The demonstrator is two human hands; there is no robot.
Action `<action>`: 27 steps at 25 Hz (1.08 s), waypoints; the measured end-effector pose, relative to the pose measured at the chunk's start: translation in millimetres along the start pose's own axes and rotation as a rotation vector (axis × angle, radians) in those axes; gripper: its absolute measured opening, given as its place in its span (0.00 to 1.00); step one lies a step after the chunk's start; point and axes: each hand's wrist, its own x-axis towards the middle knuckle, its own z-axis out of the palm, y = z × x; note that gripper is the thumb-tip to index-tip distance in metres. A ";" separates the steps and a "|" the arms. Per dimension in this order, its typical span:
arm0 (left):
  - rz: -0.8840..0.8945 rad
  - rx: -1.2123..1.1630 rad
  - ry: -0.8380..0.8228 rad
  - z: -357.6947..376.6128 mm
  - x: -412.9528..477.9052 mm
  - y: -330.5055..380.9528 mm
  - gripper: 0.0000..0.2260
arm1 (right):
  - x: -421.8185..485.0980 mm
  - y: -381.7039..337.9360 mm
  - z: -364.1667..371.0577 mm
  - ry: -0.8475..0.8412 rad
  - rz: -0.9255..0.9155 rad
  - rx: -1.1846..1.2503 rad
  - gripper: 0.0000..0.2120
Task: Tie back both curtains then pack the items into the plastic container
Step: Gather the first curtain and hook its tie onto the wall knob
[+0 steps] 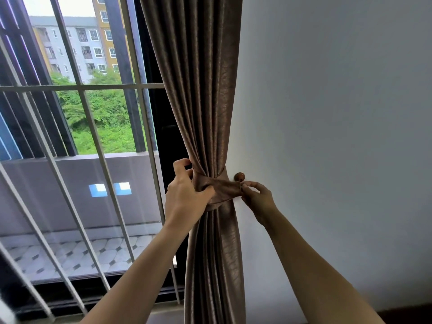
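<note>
A brown pleated curtain (205, 90) hangs gathered beside the white wall, cinched at mid-height by a matching brown tieback band (224, 189). My left hand (187, 195) grips the bunched curtain and the band's left side, thumb over the front. My right hand (258, 197) pinches the band's right end just below a small round brown wall knob (239, 176). The band's end is close to the knob; whether it is hooked on it I cannot tell. No plastic container is in view.
To the left is a window (98, 192) with white slanted bars (93, 127) and a dark frame, a tiled balcony and buildings beyond. The plain white wall (339, 136) fills the right side. A dark skirting shows at bottom right.
</note>
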 end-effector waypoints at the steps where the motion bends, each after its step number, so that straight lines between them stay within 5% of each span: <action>1: 0.006 -0.001 -0.001 0.8 -0.8 -0.8 0.27 | -0.1 2.5 -0.9 -0.014 -0.004 0.000 0.04; 12: 0.030 -0.005 0.033 1.4 0.7 -13.8 0.28 | -3.0 19.2 -6.6 -0.109 -0.293 -0.361 0.12; 18: 0.046 0.005 0.040 5.3 2.6 -22.5 0.28 | -1.5 25.1 -1.8 -0.008 -0.466 -0.512 0.11; 27: 0.053 -0.008 0.065 10.2 3.9 -27.4 0.27 | 2.4 22.3 -0.6 -0.118 -0.245 -0.334 0.07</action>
